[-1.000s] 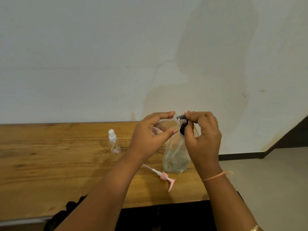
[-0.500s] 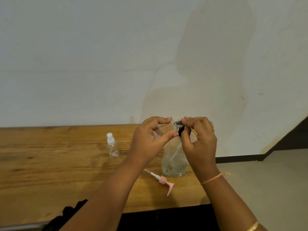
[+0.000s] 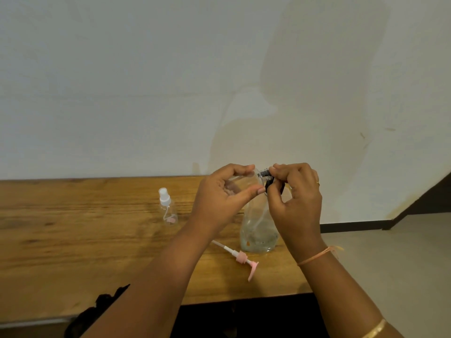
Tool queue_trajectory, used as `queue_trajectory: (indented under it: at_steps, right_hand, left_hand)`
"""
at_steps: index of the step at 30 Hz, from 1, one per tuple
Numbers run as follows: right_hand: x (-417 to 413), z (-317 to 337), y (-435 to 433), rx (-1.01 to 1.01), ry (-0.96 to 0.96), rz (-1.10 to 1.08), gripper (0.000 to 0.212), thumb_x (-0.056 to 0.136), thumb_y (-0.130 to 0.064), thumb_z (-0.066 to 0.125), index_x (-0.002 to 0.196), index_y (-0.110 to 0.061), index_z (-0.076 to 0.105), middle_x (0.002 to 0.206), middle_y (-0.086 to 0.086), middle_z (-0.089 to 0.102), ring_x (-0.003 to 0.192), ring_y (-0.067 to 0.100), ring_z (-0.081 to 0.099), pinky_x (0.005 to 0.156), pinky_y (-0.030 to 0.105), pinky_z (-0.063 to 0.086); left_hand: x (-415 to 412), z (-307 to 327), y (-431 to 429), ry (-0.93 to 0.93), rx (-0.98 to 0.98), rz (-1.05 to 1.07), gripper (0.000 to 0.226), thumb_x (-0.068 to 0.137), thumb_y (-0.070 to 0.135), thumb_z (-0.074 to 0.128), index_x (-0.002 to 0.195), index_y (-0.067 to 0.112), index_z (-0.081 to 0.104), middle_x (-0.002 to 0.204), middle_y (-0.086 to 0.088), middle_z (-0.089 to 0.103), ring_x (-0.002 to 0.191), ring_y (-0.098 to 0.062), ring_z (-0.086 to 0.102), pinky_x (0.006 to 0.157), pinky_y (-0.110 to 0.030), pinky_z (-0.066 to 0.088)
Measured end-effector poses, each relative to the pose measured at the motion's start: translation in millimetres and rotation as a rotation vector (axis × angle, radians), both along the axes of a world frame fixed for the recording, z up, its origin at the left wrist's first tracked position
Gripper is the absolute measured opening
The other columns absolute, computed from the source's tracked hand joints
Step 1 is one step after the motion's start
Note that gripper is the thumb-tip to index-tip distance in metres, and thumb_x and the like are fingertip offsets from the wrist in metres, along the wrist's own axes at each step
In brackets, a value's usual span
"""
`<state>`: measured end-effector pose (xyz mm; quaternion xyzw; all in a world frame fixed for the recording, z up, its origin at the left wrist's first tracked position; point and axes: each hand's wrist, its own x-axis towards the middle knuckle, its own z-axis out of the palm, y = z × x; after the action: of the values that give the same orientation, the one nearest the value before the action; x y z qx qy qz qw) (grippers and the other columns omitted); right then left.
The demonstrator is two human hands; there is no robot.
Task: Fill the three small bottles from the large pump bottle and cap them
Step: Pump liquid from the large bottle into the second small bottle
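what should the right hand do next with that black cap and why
Probably twist the black cap down onto the small clear bottle: the right hand pinches it at the bottle's neck, the left hand grips the body, and its seating is unclear.

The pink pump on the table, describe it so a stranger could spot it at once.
On the wooden table, find the large clear bottle standing near the right end. Just in front of it the pump lies flat: a pink head on a thin white tube, with no bottle attached.
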<state>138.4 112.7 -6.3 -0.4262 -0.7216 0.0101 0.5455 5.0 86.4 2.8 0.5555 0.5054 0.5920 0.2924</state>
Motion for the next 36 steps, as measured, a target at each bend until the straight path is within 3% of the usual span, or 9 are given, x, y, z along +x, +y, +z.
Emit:
queue_trajectory:
  at_steps: [2,6,15,20,22,28,32,36]
  right_hand:
    - [0,2,-1,-0.001,0.014,-0.001,0.013,0.078,-0.003,0.059,0.090,-0.003,0.065,0.090,0.009,0.061,0.085,0.021,0.055,0.072,0.015,0.039]
    - [2,11,-5,0.005,0.032,0.012,0.015,0.078,-0.003,0.059,0.091,-0.002,0.067,0.090,0.009,0.063,0.086,0.020,0.055,0.074,0.012,0.040]
    - [-1,-1,1,0.010,0.072,0.023,0.016,0.084,-0.011,0.053,0.091,-0.003,0.066,0.092,0.007,0.061,0.088,0.016,0.052,0.075,0.008,0.040]
    - [-1,-3,-1,0.003,0.077,0.010,0.014,0.080,0.000,0.059,0.092,-0.003,0.066,0.092,0.007,0.061,0.088,0.015,0.052,0.076,0.008,0.040]
    - [0,2,-4,0.018,0.085,0.013,0.015,0.079,0.001,0.059,0.091,-0.003,0.066,0.092,0.005,0.060,0.088,0.015,0.053,0.076,0.012,0.042]
    - [6,12,-6,0.066,-0.009,-0.024,0.015,0.078,-0.002,0.061,0.091,-0.002,0.068,0.090,0.011,0.065,0.089,0.016,0.052,0.081,0.004,0.035]
    - [0,3,0,0.041,0.045,0.000,0.018,0.083,-0.010,0.053,0.090,-0.001,0.066,0.089,0.011,0.063,0.086,0.020,0.054,0.079,0.006,0.035]
    - [-1,-3,1,0.030,0.053,0.007,0.014,0.081,-0.006,0.056,0.090,-0.001,0.066,0.089,0.010,0.062,0.085,0.021,0.055,0.080,0.005,0.034]
  left_hand:
    - [0,0,0,0.027,0.009,0.014,0.034,0.060,0.045,0.076,0.092,0.039,0.065,0.102,0.023,0.068,0.085,-0.021,0.066,0.075,-0.031,0.058]
    - [2,5,-3,0.087,0.076,0.034,0.035,0.063,0.045,0.074,0.096,0.040,0.064,0.100,0.021,0.068,0.070,-0.004,0.063,0.067,-0.021,0.055]
    - [3,0,-2,0.071,0.045,0.043,0.033,0.064,0.043,0.075,0.094,0.037,0.064,0.102,0.021,0.067,0.073,0.001,0.062,0.070,-0.023,0.054]
    - [4,-1,-4,0.078,0.053,0.053,0.033,0.066,0.041,0.076,0.096,0.037,0.064,0.099,0.020,0.067,0.065,-0.002,0.059,0.064,-0.026,0.055]
    - [4,2,-5,0.079,0.069,0.051,0.033,0.065,0.042,0.075,0.096,0.037,0.064,0.100,0.020,0.067,0.068,-0.005,0.061,0.065,-0.027,0.056]
    - [2,5,-5,0.134,0.097,0.050,0.034,0.069,0.036,0.079,0.099,0.034,0.064,0.105,0.019,0.066,0.070,-0.004,0.063,0.069,-0.027,0.056]
    - [3,3,-3,0.064,0.030,0.035,0.032,0.065,0.041,0.076,0.093,0.035,0.064,0.103,0.020,0.067,0.079,-0.002,0.065,0.072,-0.018,0.053]
    - [3,0,-4,0.055,0.014,0.041,0.030,0.065,0.040,0.077,0.092,0.036,0.064,0.101,0.021,0.067,0.083,-0.001,0.065,0.075,-0.022,0.055]
